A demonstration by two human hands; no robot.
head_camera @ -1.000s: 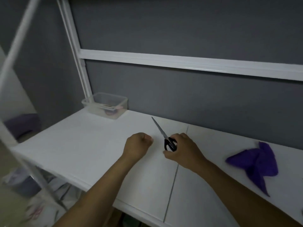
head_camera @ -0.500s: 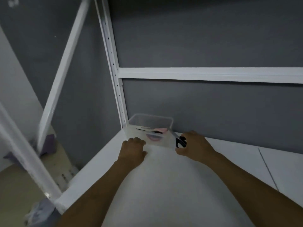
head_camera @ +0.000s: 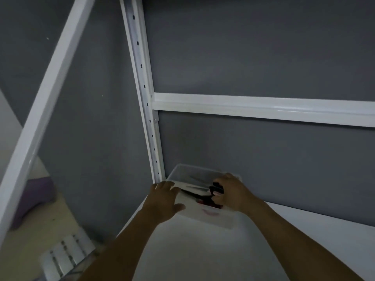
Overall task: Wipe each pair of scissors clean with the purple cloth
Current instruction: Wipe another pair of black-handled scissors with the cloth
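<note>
A clear plastic bin (head_camera: 219,220) stands in the back left corner of the white shelf. My right hand (head_camera: 233,193) reaches over its rim and grips the black-handled scissors (head_camera: 216,189), holding them inside the bin. More scissors lie in the bin, one pair with red handles (head_camera: 205,201). My left hand (head_camera: 162,199) rests against the bin's left side with fingers spread. The purple cloth is out of view.
The white shelf surface (head_camera: 203,256) stretches toward me and to the right. A perforated white upright post (head_camera: 146,102) and a horizontal rail (head_camera: 263,108) stand against the grey wall. To the left, the floor holds a purple object (head_camera: 38,191) and a white rack (head_camera: 67,256).
My view swung left from the shelf's middle to the corner bin. My right hand carried the black-handled scissors across and into the bin. My left hand opened and came against the bin's side.
</note>
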